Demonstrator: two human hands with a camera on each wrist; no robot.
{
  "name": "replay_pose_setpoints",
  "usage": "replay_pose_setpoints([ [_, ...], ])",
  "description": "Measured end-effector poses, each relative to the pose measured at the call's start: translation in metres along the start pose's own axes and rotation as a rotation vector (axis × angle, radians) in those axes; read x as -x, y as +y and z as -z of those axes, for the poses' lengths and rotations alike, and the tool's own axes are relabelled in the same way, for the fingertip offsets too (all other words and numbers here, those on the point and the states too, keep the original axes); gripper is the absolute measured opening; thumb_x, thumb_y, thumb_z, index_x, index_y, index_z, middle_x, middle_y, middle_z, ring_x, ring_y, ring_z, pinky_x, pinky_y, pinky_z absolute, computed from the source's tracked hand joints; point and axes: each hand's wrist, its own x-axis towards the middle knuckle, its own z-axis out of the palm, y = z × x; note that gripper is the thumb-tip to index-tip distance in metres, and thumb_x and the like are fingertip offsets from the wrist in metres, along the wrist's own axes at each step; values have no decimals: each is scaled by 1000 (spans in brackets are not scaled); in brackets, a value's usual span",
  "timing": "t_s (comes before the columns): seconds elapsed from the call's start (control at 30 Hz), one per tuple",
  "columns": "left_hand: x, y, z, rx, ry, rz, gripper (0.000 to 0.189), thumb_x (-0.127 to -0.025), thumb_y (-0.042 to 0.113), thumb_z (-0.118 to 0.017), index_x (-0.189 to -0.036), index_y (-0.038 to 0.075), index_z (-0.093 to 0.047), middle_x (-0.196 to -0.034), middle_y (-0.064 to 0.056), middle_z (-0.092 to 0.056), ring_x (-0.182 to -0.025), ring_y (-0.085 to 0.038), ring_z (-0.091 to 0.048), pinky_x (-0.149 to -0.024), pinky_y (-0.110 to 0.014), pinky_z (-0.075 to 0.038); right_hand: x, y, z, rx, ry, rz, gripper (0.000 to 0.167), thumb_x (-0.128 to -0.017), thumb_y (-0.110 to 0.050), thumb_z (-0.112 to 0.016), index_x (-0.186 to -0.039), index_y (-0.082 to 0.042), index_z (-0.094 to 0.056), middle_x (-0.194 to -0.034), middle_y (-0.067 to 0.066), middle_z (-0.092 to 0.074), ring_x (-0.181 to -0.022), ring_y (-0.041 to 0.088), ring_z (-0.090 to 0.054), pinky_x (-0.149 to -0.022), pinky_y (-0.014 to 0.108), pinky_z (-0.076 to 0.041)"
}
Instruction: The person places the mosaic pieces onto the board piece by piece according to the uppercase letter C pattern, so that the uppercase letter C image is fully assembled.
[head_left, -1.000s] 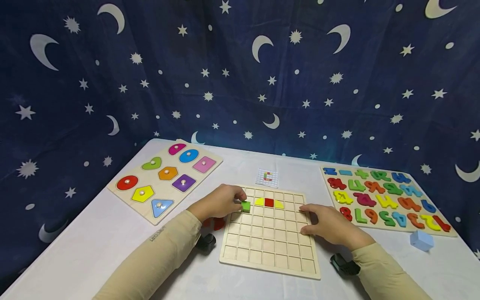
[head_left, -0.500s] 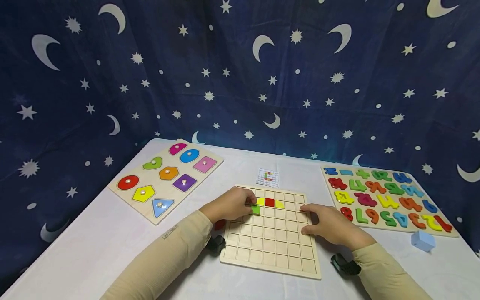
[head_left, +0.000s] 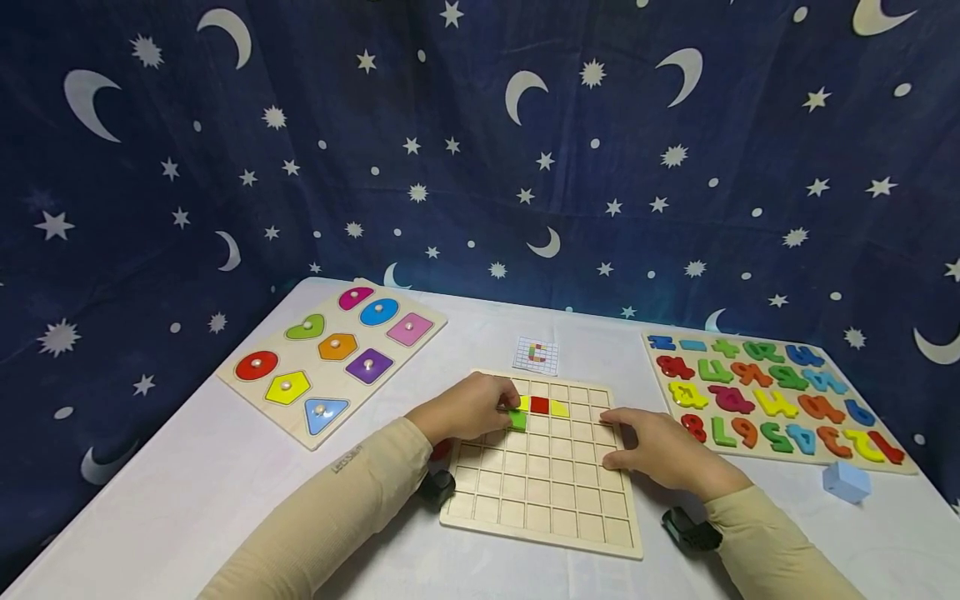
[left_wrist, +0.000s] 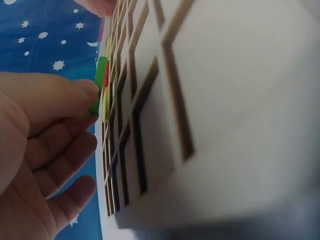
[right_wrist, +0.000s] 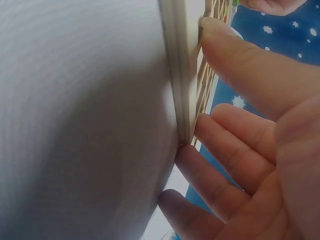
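Left fingers (left_wrist: 70,95) pinch one green tile (head_left: 517,421). Yellow tiles (head_left: 559,408): two.

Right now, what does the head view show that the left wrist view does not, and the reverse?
Only head: the knobbed shape board, the light blue block, the printed card with its coloured pattern readable as such.

Only left wrist: the palm side of the left hand, its lower fingers clear of the green tile.

Both: that hand pinching the tile over the grid board, the red tile, yellow tiles, starry cloth.
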Motion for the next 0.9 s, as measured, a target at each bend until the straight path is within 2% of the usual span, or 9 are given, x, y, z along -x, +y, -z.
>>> replay_pose_setpoints([
  [0.33, -4, 2, -4, -36, 2, -28, 15, -88, 9, -76, -101, 7, -70, -92, 2, -67, -82, -12, -55, -85, -27, -48, -1, -1, 0, -4, -5, -6, 67, -81, -34, -83, -136, -4, -59, -138, 22, -55, -129, 46, -47, -104, 63, -35],
  [0.7, -4, 5, -1, -93, -3, -8, 17, -88, 7, -73, -105, 6, -70, -96, 0, -68, -88, -12, -58, -89, -30, -49, -1, -1, 1, -2, -9, -11, 68, -81, -36, -83, -136, -5, -59, -138, 22, -55, -129, 46, -47, -104, 63, -36],
  [0.9, -5, 5, -1, -85, -5, -4, 18, -88, 7, -74, -105, 6, -70, -96, 0, -68, -88, -13, -58, -91, -30, -49, 0, -1, 2, 3, -9, -9, 69, -80, -38, -83, -136, -5, -59, -138, 22, -56, -129, 46, -47, -103, 63, -36],
])
